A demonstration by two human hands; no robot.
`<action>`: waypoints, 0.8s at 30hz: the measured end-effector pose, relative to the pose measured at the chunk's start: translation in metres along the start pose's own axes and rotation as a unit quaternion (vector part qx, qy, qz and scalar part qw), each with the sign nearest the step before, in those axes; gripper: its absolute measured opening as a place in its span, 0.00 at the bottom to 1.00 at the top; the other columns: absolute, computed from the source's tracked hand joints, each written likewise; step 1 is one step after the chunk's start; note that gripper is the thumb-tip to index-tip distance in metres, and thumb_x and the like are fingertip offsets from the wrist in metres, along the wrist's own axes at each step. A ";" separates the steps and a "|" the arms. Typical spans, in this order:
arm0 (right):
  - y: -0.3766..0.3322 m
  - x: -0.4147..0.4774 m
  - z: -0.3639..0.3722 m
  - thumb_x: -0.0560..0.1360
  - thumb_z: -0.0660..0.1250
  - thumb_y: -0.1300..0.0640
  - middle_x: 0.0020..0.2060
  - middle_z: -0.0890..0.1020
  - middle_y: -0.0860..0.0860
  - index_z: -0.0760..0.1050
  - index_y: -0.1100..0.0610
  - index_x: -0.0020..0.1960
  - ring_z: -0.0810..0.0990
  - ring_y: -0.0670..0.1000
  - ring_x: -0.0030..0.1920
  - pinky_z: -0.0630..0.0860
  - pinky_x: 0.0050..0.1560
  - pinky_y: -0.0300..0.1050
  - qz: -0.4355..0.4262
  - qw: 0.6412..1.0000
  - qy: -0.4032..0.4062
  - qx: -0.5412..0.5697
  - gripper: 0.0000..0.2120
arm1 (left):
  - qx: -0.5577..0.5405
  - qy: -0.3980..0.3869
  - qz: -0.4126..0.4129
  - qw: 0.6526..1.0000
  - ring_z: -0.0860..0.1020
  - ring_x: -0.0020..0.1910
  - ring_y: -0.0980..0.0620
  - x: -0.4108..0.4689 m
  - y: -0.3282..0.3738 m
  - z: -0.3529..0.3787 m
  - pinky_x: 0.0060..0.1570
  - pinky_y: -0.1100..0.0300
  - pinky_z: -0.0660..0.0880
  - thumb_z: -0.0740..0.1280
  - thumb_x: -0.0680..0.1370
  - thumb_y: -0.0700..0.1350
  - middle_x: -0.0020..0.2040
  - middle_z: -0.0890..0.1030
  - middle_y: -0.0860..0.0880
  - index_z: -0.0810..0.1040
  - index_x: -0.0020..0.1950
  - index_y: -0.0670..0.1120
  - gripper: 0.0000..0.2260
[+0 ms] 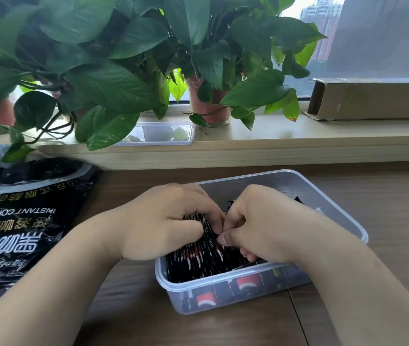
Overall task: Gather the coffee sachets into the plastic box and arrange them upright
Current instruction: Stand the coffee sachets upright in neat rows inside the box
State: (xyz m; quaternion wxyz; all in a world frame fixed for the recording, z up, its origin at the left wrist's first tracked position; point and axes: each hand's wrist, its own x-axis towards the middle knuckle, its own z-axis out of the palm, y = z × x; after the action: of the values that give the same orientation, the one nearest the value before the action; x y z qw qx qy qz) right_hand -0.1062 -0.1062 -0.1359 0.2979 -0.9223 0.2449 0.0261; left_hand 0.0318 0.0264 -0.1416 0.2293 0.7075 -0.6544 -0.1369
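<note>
A clear plastic box sits on the wooden table in front of me. Several black coffee sachets with red and white marks stand on edge in its near half, packed side by side. My left hand reaches into the box from the left, its fingers curled over the tops of the sachets. Pressed against it from the right, my right hand pinches the same bundle between thumb and fingers. The box's far half looks mostly bare, with a dark sachet corner showing behind my right hand.
A large black instant-coffee bag lies flat on the table at the left. Behind the box runs a wooden window ledge holding potted plants, a clear lid or tray and a cardboard box.
</note>
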 end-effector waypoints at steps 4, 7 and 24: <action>0.003 -0.007 -0.009 0.77 0.68 0.53 0.31 0.85 0.50 0.81 0.49 0.35 0.84 0.47 0.31 0.79 0.33 0.38 -0.037 0.998 -0.027 -0.038 0.12 | 0.043 -0.033 -0.028 0.998 0.75 0.58 0.63 -0.002 0.004 -0.004 0.58 0.57 0.72 0.58 0.64 0.53 0.52 0.80 0.63 0.78 0.55 0.61 0.21; 0.008 -0.009 -0.024 0.75 0.68 0.55 0.29 0.83 0.43 0.85 0.47 0.41 0.80 0.39 0.29 0.73 0.29 0.28 -0.075 0.996 0.011 -0.055 0.08 | 0.071 -0.067 -0.034 0.995 0.71 0.60 0.64 0.000 0.008 -0.005 0.61 0.60 0.70 0.56 0.64 0.54 0.54 0.80 0.66 0.79 0.59 0.63 0.25; 0.006 0.007 -0.003 0.78 0.61 0.48 0.54 0.75 0.42 0.70 0.33 0.65 0.71 0.54 0.65 0.64 0.69 0.66 -0.134 0.971 -0.052 -0.190 0.17 | 0.095 -0.104 0.008 0.990 0.72 0.55 0.56 0.001 -0.001 -0.002 0.56 0.56 0.72 0.53 0.67 0.54 0.54 0.81 0.67 0.85 0.53 0.60 0.24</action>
State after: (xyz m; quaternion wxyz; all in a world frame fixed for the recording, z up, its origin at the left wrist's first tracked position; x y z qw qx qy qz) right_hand -0.1030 -0.1146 -0.1382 0.1306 -0.9837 0.0938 0.0803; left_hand 0.0342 0.0256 -0.1400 0.0928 0.7027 -0.6903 -0.1454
